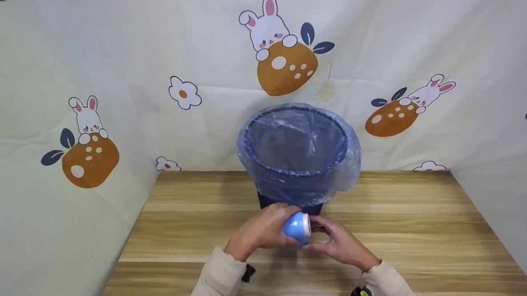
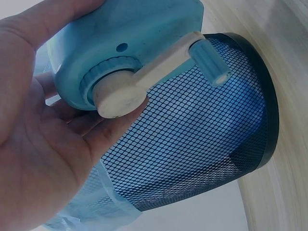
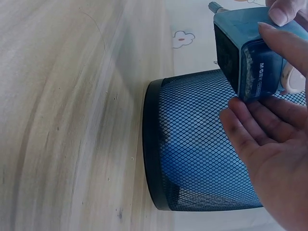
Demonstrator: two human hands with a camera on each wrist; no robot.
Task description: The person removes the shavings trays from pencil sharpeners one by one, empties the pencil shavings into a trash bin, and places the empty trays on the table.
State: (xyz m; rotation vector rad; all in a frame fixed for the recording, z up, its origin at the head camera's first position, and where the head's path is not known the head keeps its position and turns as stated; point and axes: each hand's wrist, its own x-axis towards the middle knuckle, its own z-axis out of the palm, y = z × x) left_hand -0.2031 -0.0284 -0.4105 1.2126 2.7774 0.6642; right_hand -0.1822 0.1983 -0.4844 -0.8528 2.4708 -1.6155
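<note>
Item, one blue pencil sharpener [image 1: 296,226]: sitting at lower centre of the head frame, above the wood-grain table [image 1: 195,213] and just before the bin. Item, left hand [image 1: 267,228]: I am gripping the sharpener's body, thumb to one side, fingers curling round the other. Item, right hand [image 1: 339,242]: I am pinching the sharpener between thumb and fingertips, at the end with the see-through drawer [image 3: 260,72]; how firmly, I cannot tell. Item, one black mesh bin [image 2: 183,144], with a blue plastic liner [image 1: 292,187] folding over its rim, centre of the head frame. Step, by my judgement: I am taking hold of the drawer so as to ease it out; the next move is probably calling for a steady left grip and a straight right pull, the sharpener kept level lest any contents spill. Differences between views: the left wrist view is showing the pale crank [image 2: 166,62] with its blue handle, upper centre, which I am not making out from the head; the right wrist view alone is showing the drawer's printed label, upper right; only the head view is giving the liner's open mouth.
</note>
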